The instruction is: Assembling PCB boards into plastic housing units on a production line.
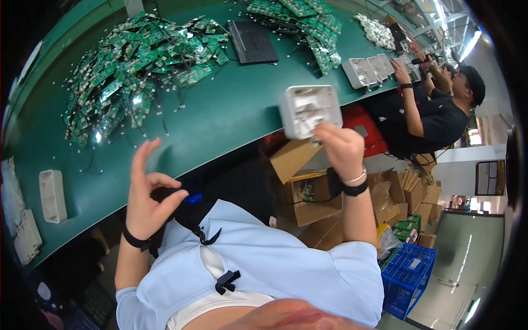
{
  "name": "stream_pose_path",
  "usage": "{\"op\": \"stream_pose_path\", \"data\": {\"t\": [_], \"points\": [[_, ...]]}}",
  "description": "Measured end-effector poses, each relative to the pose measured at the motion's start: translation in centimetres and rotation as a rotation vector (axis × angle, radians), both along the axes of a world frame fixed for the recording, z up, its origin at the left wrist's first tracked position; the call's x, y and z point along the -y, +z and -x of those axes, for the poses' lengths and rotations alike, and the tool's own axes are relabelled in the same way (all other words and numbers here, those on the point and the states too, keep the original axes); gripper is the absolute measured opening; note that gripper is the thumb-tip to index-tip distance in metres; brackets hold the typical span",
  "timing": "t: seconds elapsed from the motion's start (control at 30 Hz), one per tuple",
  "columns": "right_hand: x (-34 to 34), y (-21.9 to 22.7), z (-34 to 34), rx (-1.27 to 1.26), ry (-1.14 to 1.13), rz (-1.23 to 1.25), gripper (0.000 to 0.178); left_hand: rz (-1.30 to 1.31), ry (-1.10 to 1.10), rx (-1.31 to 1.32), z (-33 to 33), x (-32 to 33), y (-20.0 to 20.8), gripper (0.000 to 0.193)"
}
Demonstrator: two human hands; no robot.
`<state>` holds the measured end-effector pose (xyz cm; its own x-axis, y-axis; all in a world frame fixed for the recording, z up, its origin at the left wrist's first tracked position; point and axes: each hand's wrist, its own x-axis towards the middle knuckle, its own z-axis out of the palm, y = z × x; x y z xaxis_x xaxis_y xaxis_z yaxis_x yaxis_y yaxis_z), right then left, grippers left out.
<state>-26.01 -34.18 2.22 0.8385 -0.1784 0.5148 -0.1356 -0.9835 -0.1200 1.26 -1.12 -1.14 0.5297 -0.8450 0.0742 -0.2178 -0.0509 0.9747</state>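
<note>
My right hand [342, 147] grips a white plastic housing [287, 113] by its near edge, holding it up over the front edge of the green table [220, 118]. The housing is an open box with moulded compartments inside, slightly blurred. To the left, my left hand [151, 190] is raised by the table edge with fingers apart and nothing between them. Beyond it lies a big heap of green circuit boards [148, 71] with black wires. Another white housing [53, 195] rests on the table at the far left.
A black flat tray [253, 43] lies between the heap and a second pile of circuit boards [308, 25]. Several white housings [360, 72] line the right end, near a co-worker [440, 115] in black. Cardboard boxes [308, 198] and a blue crate [408, 278] stand right of me.
</note>
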Motion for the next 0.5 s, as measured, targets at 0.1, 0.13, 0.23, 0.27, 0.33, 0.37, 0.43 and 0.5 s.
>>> {"op": "stream_pose_path", "data": {"t": [0.1, 0.13, 0.23, 0.27, 0.33, 0.37, 0.43, 0.5], "points": [[4.7, -0.2, 2.5, -0.022, -0.104, 0.040, 0.014, 0.013, 0.040, 0.004, -0.5, 0.1, -0.4, 0.105], [5.8, -0.3, 2.9, -0.035, -0.154, 0.053, 0.014, 0.017, 0.060, 0.011, -0.6, 0.3, -0.5, 0.103], [8.9, -0.8, 3.4, -0.057, -0.175, 0.063, 0.013, 0.007, 0.054, 0.049, -0.7, 0.3, -0.6, 0.100], [9.8, -0.8, 3.6, -0.065, -0.181, 0.065, 0.013, 0.000, 0.056, 0.071, -0.7, 0.3, -0.7, 0.098], [11.1, -0.8, 3.4, -0.068, -0.176, 0.068, 0.013, -0.004, 0.065, 0.077, -0.7, -0.1, -0.3, 0.098], [11.6, -1.0, 3.2, -0.071, -0.168, 0.061, 0.013, -0.016, 0.077, 0.084, -0.7, -0.4, -0.5, 0.097], [12.4, -1.0, 3.5, -0.077, -0.159, 0.061, 0.012, -0.022, 0.089, 0.087, -0.6, -0.4, -0.7, 0.096], [13.2, -0.9, 3.9, -0.074, -0.176, 0.075, 0.012, -0.027, 0.098, 0.079, -0.6, -0.5, -0.9, 0.095]]}}
